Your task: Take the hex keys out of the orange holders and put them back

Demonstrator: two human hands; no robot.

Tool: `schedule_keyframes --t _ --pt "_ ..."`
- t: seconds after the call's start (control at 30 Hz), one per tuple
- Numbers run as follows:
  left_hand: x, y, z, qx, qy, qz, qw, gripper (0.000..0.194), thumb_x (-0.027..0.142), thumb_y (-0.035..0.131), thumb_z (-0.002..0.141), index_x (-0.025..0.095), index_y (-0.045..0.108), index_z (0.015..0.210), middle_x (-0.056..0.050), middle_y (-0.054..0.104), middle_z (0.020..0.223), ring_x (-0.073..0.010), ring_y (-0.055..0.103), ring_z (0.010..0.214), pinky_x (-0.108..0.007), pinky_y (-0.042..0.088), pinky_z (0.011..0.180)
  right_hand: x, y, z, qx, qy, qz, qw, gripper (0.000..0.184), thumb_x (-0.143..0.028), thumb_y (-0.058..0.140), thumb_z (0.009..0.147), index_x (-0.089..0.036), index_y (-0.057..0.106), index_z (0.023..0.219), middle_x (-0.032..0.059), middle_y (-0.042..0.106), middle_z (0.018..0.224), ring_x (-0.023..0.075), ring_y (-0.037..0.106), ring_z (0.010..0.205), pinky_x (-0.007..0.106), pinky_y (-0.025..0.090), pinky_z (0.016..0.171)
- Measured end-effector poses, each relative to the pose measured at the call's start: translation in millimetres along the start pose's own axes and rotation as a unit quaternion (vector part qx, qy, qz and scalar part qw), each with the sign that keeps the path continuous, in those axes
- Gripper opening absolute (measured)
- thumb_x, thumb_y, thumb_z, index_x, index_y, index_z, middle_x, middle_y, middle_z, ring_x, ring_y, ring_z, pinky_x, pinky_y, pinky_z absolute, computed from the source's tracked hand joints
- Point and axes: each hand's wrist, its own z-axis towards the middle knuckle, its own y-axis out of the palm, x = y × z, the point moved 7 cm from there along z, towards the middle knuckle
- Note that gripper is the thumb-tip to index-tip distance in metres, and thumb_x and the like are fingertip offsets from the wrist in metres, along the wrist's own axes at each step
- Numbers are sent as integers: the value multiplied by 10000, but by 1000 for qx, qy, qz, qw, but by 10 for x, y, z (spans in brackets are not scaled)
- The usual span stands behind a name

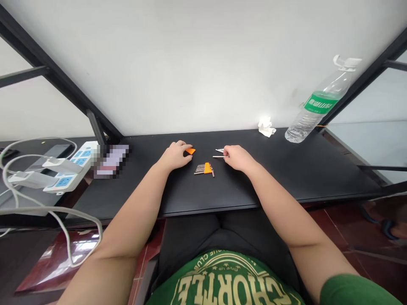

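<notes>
My left hand [174,156] is closed on an orange plastic holder [190,151], whose end sticks out past the fingertips; the rest is hidden. To the right, my right hand [238,157] pinches a thin metal hex key [219,157] that points left. Just behind those fingers lie more loose hex keys [219,150], partly covered by the hand. Between the hands and nearer to me, a hex key set [207,167] lies on the black table [203,192], several keys seated side by side in its orange holder.
At the back right stands a clear plastic bottle [321,103] with a green label, beside a crumpled white tissue [266,126]. On the left are a white power strip [73,167] with plugs, white cables [65,241] and a pixelated item [112,161]. Black metal frame bars [68,91] flank the table.
</notes>
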Motion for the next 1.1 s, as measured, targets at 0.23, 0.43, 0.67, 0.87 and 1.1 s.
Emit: schedule_keyframes --t 0.23,0.43,0.67,0.87,1.1 --pt "19 15 52 25 -5 -45 999 226 427 716 888 220 777 953 -107 726 1020 -278 685 935 -382 559 794 -64 19 17 9 -35 62 997 152 -130 639 970 -210 621 842 49 702 959 180 592 820 281 395 704" --pt "129 10 10 30 -65 -204 976 296 439 835 803 231 733 986 -34 758 866 -210 692 774 -330 556 705 -83 1 25 31 -60 103 992 115 -147 658 964 -206 642 867 29 693 927 170 592 821 280 411 745" --pt "384 110 -13 -14 -64 -445 893 603 467 839 824 210 721 1358 -53 791 902 -188 723 722 -370 626 733 -176 -54 4 68 -95 156 981 88 -187 662 950 -213 622 877 4 668 868 163 571 771 286 421 758" --pt "456 133 -56 -50 -109 -551 826 479 391 867 837 174 698 1229 -105 821 933 -227 804 790 -380 676 786 -188 -83 -4 96 -85 174 976 86 -188 649 941 -216 611 869 7 650 845 169 567 761 292 425 743" --pt "506 111 -78 -54 -91 -584 805 547 380 877 838 173 684 1306 -96 820 923 -220 810 757 -357 689 763 -169 -95 4 117 -87 210 967 98 -189 663 928 -219 613 849 5 652 812 177 576 750 302 437 735"
